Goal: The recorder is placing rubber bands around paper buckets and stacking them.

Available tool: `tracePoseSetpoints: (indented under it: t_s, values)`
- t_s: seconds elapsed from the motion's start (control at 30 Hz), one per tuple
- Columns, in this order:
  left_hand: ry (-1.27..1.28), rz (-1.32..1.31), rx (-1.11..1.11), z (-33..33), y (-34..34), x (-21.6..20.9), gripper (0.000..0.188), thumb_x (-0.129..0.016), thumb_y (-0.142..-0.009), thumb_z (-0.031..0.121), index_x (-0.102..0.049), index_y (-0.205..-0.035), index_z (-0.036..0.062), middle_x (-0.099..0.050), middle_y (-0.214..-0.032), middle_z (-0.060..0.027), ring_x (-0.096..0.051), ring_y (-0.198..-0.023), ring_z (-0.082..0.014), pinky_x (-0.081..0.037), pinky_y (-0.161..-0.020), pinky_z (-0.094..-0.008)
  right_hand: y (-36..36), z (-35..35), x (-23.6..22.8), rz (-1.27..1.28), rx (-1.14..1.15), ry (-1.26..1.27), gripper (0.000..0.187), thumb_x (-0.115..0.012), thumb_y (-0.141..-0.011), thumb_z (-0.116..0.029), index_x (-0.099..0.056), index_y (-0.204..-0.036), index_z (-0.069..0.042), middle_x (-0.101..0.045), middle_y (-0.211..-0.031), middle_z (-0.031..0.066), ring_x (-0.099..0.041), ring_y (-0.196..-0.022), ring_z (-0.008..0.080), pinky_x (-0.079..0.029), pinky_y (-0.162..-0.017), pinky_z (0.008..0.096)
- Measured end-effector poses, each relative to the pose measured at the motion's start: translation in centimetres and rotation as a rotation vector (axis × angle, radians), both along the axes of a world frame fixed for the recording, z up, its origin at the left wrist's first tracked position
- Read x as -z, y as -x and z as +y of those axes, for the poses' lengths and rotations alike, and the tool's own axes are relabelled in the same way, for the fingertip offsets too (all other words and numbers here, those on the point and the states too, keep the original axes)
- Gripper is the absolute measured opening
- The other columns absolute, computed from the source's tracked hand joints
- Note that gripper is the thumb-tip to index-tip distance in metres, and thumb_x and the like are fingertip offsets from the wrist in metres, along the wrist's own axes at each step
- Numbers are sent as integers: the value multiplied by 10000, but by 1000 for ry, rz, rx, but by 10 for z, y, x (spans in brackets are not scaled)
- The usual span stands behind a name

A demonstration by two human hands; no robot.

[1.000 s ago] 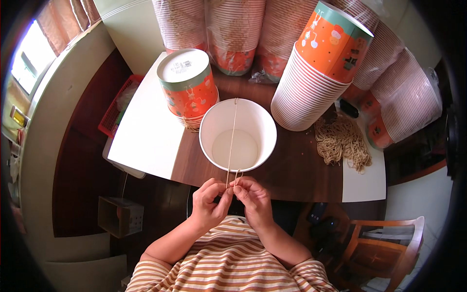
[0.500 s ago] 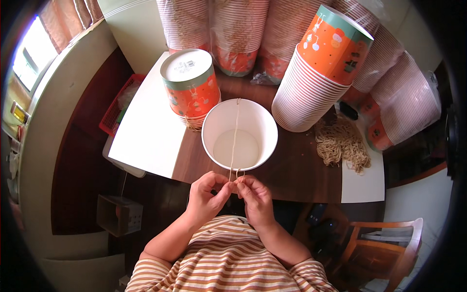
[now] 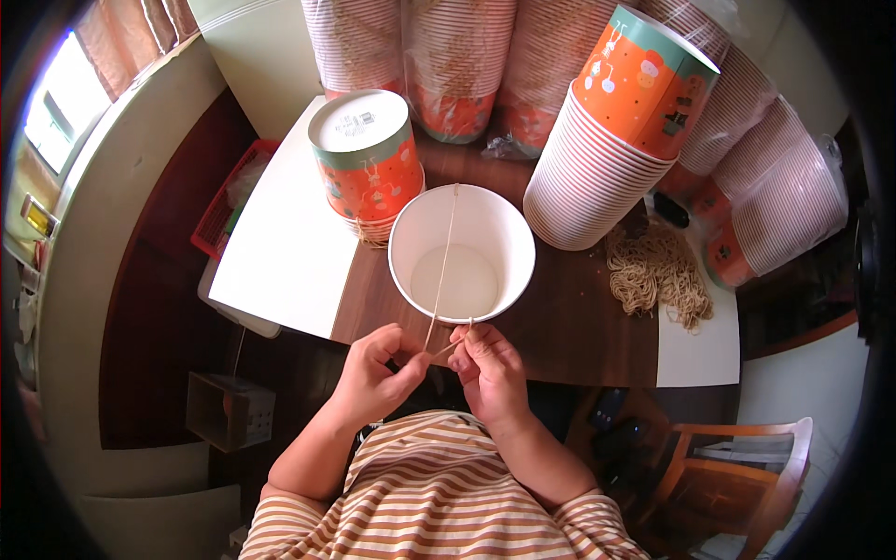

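A white-lined paper bucket (image 3: 509, 257) stands on the table in front of me with its mouth facing up toward me. From its far rim, a thin beige string (image 3: 445, 252) runs taut across the opening to my left hand (image 3: 375, 378), whose thumb and fingers pinch it just off the near rim. My right hand (image 3: 497, 375), also closed in a pinch, holds string at the near rim; a short length stretches between the two hands. Fingers cover any knot there.
An upside-down orange-and-green stack of buckets (image 3: 373, 177) stands left of the open one. At right a tall stack (image 3: 583, 187) leans beside a heap of beige strings (image 3: 653, 275). Plastic-wrapped stacks (image 3: 457, 65) line the back. A wooden chair (image 3: 737, 476) stands lower right.
My hands have moved slightly apart, the left one leftward, drawing out the short string between them. The string across the bucket now slants more to the left at its near end.
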State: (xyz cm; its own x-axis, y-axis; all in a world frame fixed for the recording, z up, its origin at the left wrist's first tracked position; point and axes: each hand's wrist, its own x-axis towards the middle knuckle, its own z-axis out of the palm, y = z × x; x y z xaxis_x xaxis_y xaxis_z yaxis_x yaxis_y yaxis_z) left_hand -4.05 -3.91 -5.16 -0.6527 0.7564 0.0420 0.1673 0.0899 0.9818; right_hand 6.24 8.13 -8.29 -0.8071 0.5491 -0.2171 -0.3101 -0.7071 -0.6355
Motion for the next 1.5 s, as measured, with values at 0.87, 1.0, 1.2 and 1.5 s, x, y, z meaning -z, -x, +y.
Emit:
tracePoseSetpoints:
  t_s: [0.87,1.0,1.2,1.5]
  values:
    - [-89,701,-94,24,-20,17,180,-651,-761,-17,-601,-933,7,-582,-735,-98,-588,-619,-250,-483,-527,-320,-4,-5,13,-57,18,-239,117,-581,-907,-115,-598,-994,-38,-607,-848,-17,-481,-702,30,-408,-656,175]
    - [-70,706,-74,23,-22,19,183,-645,-752,-19,-603,-927,12,-582,-744,-96,-583,-628,-249,-483,-545,-328,-4,-7,11,-43,36,-194,100,-592,-891,-89,-593,-979,-42,-600,-835,-10,-490,-696,32,-415,-671,174]
    - [-82,749,-80,22,-22,24,188,-657,-736,2,-602,-915,21,-576,-739,-87,-574,-645,-248,-478,-580,-337,-3,-6,13,-57,43,-153,74,-577,-881,-33,-594,-952,-29,-610,-855,21,-502,-685,49,-408,-633,178]
    - [-70,787,-77,20,-20,22,200,-668,-728,23,-600,-916,35,-573,-736,-76,-573,-664,-246,-477,-620,-342,0,-10,6,-97,79,-117,72,-594,-878,-60,-606,-941,-29,-611,-854,7,-490,-686,40,-397,-629,172]
